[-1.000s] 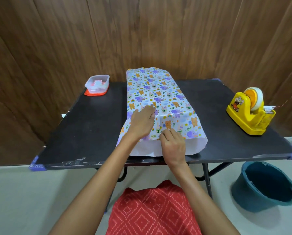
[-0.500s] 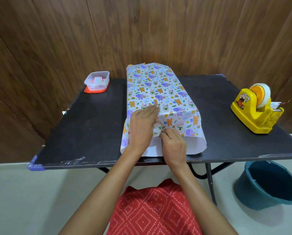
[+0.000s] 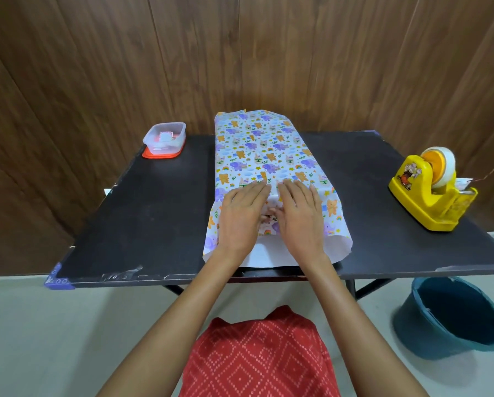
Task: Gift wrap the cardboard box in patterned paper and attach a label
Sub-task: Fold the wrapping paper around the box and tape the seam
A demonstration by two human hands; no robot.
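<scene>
The patterned paper (image 3: 264, 156), white with purple elephants, orange bears and rainbows, lies draped over a long raised form running from 6 to 12 o'clock across the middle of the black surface (image 3: 154, 213). Its near end hangs open, the plain white underside showing; the cardboard box is hidden beneath.

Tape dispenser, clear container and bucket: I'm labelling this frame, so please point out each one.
Tape dispenser (image 3: 429, 200): head view, on its yellow body.
Clear container (image 3: 165, 138): head view, on its clear side wall.
Bucket (image 3: 429, 343): head view, on its outer teal wall.
</scene>
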